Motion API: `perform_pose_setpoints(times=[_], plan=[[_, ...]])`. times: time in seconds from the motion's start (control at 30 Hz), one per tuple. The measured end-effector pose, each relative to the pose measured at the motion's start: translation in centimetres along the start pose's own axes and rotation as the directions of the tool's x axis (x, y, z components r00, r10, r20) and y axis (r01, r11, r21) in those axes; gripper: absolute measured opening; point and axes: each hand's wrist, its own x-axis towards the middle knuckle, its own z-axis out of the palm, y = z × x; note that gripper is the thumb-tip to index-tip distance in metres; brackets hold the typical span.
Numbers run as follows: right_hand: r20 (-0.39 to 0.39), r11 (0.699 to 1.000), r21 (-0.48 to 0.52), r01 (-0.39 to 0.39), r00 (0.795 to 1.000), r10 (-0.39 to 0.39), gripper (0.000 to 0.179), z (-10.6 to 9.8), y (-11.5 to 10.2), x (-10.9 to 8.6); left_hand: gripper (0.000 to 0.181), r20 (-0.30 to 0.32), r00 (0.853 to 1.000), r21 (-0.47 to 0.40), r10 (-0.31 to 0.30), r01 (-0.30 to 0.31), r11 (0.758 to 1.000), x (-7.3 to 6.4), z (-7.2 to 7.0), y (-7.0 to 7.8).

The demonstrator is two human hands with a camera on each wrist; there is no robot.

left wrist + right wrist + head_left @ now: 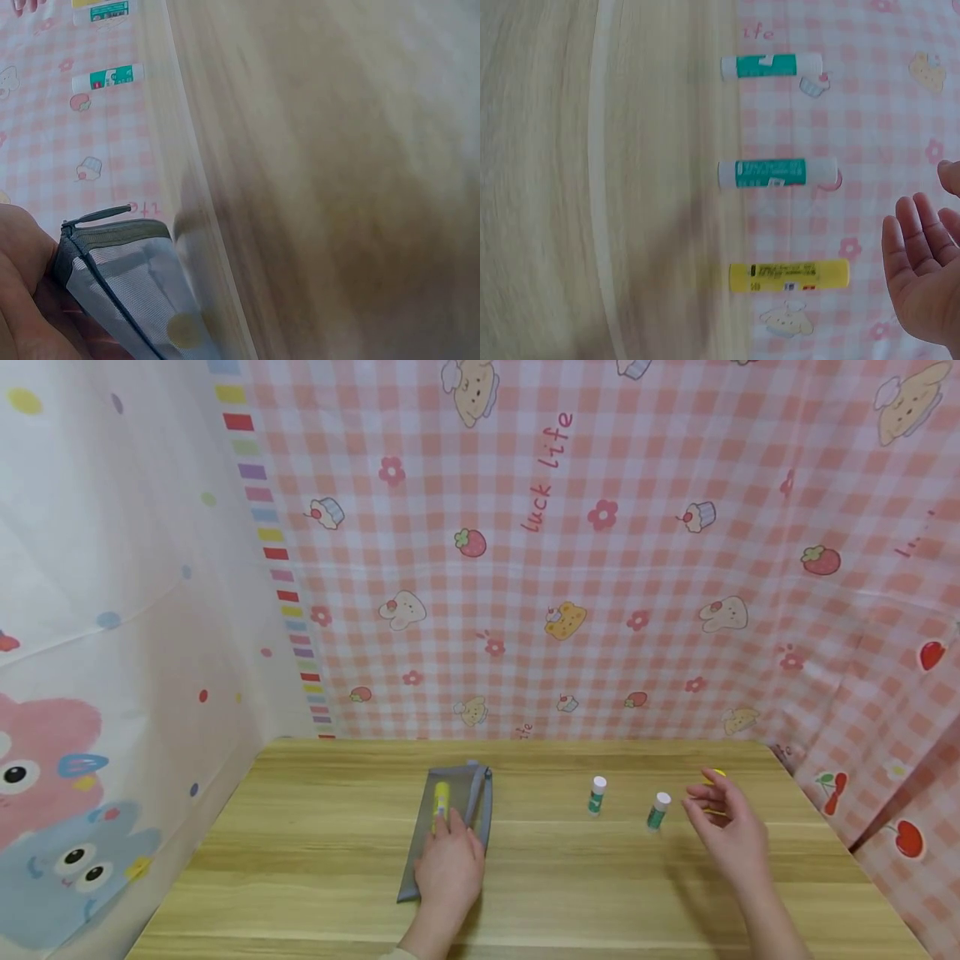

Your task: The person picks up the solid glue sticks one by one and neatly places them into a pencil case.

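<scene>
My left hand [452,864] rests on a grey mesh zip pouch [422,835] lying on the table, fingertips touching a yellow glue stick [441,795]. Whether that stick lies inside the mesh or on top, I cannot tell. The left wrist view catches the pouch's zipped corner [112,259] beside the hand, with a yellowish round spot showing through the mesh. My right hand [731,839] is held in the air, fingers loosely bent and holding nothing. Beyond it stands another yellow glue stick [789,275], partly hidden by the fingers in the head view.
Two green-and-white glue sticks, one [597,796] nearer the middle and one [657,811] closer to my right hand, stand upright on the wooden table [300,860]. A pink checked cloth [510,585] hangs behind the table, and a white patterned cloth [172,610] hangs at the left.
</scene>
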Motion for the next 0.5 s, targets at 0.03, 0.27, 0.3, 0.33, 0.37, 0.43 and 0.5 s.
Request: perform_pose_setpoints(times=[0.03, 0.27, 0.3, 0.33, 0.37, 0.43, 0.5], plan=[[-0.006, 1.000, 0.001, -0.011, 1.000, 0.011, 0.046, -0.2, 0.2, 0.1, 0.042, 0.002, 1.000, 0.000, -0.001, 0.001, 1.000, 0.0, 0.0, 0.0], [-0.068, 0.995, 0.008, -0.098, 0.993, 0.098, 0.051, -0.8, 1.7, 0.6, 0.043, 0.023, 1.000, 0.000, -0.009, 0.009, 1.000, 0.0, -0.1, 0.0], [-0.085, 0.994, 0.010, -0.107, 0.991, 0.108, 0.051, -0.8, 1.9, 0.7, 0.043, 0.025, 1.000, 0.000, -0.009, 0.009, 1.000, 0.0, -0.2, 0.0], [-0.099, 0.993, 0.010, -0.114, 0.988, 0.115, 0.051, -0.9, 2.2, 0.7, 0.043, 0.025, 1.000, -0.001, -0.010, 0.010, 1.000, 0.0, -0.1, 0.0], [-0.115, 0.993, 0.012, -0.119, 0.986, 0.120, 0.052, -0.9, 2.3, 0.8, 0.043, 0.025, 1.000, -0.002, -0.010, 0.011, 1.000, 0.0, -0.1, 0.0], [-0.145, 0.993, 0.004, -0.118, 0.982, 0.117, 0.052, -1.0, 2.7, 0.8, 0.043, 0.029, 0.999, -0.002, -0.013, 0.013, 1.000, 0.0, -0.2, 0.0], [-0.164, 0.993, 0.001, -0.120, 0.979, 0.119, 0.054, -1.0, 3.3, 0.9, 0.043, 0.037, 0.999, -0.003, -0.017, 0.018, 1.000, 0.0, -0.2, 0.0]])
